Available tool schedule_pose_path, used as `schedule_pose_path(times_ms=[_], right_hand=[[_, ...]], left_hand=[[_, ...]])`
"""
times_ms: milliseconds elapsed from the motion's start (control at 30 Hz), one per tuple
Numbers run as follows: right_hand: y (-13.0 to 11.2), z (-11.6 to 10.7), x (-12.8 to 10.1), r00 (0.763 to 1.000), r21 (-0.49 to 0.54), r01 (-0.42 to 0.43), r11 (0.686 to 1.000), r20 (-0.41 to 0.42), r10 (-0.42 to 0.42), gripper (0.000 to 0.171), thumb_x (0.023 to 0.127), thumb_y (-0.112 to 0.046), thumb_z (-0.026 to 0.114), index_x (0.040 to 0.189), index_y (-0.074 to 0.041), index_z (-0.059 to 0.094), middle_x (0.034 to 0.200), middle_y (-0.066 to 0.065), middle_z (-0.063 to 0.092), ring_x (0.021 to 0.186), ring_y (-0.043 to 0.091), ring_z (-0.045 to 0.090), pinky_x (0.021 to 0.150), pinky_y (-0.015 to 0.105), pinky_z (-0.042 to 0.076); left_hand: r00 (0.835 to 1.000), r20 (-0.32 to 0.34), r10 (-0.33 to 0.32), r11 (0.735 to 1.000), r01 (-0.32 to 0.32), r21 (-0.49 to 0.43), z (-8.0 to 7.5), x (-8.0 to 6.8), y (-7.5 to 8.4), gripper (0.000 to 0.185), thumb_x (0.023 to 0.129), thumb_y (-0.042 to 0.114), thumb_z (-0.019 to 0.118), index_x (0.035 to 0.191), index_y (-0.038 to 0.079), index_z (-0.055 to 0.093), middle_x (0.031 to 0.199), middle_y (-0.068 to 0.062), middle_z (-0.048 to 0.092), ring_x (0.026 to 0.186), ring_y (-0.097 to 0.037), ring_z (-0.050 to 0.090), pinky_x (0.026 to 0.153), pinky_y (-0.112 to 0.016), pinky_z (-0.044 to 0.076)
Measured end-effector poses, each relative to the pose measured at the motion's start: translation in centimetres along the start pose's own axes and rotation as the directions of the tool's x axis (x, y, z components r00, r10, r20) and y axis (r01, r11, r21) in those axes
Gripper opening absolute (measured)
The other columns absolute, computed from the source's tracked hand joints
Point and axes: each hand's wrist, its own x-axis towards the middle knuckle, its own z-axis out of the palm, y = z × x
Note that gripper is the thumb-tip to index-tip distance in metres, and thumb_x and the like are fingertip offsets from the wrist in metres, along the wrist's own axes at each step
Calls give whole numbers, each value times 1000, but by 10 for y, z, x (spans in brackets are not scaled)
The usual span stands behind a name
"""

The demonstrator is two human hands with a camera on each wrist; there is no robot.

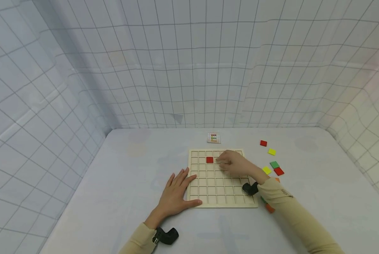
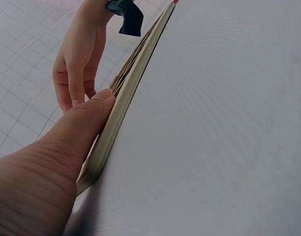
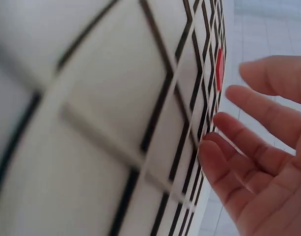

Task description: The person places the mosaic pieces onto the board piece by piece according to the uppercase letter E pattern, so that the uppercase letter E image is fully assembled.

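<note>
Wooden grid board [image 1: 222,197]: flat on table [image 1: 113,183], centre. Red tile [image 1: 209,159] seated in cell, 2nd row from far edge. Left hand [image 1: 176,194]: fingers straight, pressing board's left edge. Right hand [image 1: 235,163]: over board just right of red tile, fingers relaxed, nothing gripped. Loose tiles [image 1: 273,165] on table, right of board.

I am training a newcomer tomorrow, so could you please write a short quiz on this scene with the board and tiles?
1. True or false: the left hand rests flat at the left edge of the board.
2. What colour is the tile already set in the board?
3. The right hand is: A) over the board's upper rows, B) on the small card, C) off the table.

Key: 1 true; 2 red; 3 A.
</note>
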Motion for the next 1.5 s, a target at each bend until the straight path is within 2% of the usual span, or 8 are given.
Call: schedule_pose_path(times_ms=[200, 467, 533, 733, 833, 967, 1100, 1500], right_hand=[[27, -20, -11, 974, 34, -132, 991, -179, 136, 20, 94, -14, 61, 105, -2, 71, 103, 8, 66, 92, 24, 60, 76, 40, 51], [75, -57, -23, 867, -19, -340, 940, -393, 306, 26, 93, -17, 61, 108, 3, 67, 105, 22, 64, 93, 35, 59, 79, 51, 46], [82, -65, -26, 847, -1, -383, 924, -400, 350, 30, 93, -18, 62, 112, 5, 65, 108, 25, 61, 95, 37, 57, 78, 50, 46], [96, -77, -33, 826, -34, -490, 871, -338, 451, 52, 91, -23, 63, 125, 15, 50, 117, 35, 52, 108, 48, 46, 87, 54, 41], [98, -79, -33, 811, -72, -540, 838, -310, 496, 62, 90, -29, 63, 129, 16, 44, 115, 35, 49, 109, 52, 39, 85, 56, 39], [99, -78, -34, 793, -102, -579, 809, -302, 529, 59, 89, -31, 63, 126, 13, 49, 113, 34, 46, 107, 51, 37, 80, 55, 38], [103, -77, -35, 788, -110, -584, 805, -317, 528, 48, 90, -28, 64, 119, 10, 56, 109, 33, 48, 102, 48, 39, 76, 52, 39], [108, -76, -40, 797, -46, -542, 839, -346, 496, 33, 89, -17, 64, 110, 9, 61, 99, 27, 58, 93, 42, 50, 75, 50, 42]], left_hand=[[1000, -15, 9, 1000, -9, -1, 2, -1, 0, 87, 78, 72, 57, 145, 19, 41, 154, -9, 24, 141, -25, 17, 113, -49, 8], [1000, -22, 19, 1000, -18, 15, 1, 0, 0, 87, 78, 71, 57, 145, 19, 40, 154, -9, 24, 141, -26, 19, 113, -48, 9], [999, -25, 20, 1000, -19, 21, 1, 0, -1, 87, 78, 71, 57, 145, 18, 40, 154, -10, 24, 141, -26, 19, 113, -47, 9], [999, -30, 22, 999, -21, 24, 2, 0, -2, 87, 78, 72, 56, 145, 19, 41, 154, -9, 25, 141, -25, 19, 112, -48, 10], [1000, -24, 18, 1000, -18, 16, 2, 0, -1, 87, 78, 72, 56, 145, 19, 41, 154, -9, 25, 141, -25, 18, 112, -48, 10], [1000, -13, 11, 1000, -11, 9, 1, 0, 0, 87, 78, 72, 57, 145, 19, 40, 154, -8, 24, 142, -24, 17, 112, -48, 9], [1000, -10, 12, 1000, -12, 13, 1, 0, 0, 87, 78, 72, 56, 145, 19, 40, 154, -8, 23, 142, -24, 17, 113, -48, 9], [1000, -5, 11, 1000, -11, 12, 0, -1, 1, 87, 78, 71, 57, 146, 19, 39, 155, -8, 22, 142, -23, 15, 113, -47, 8]])
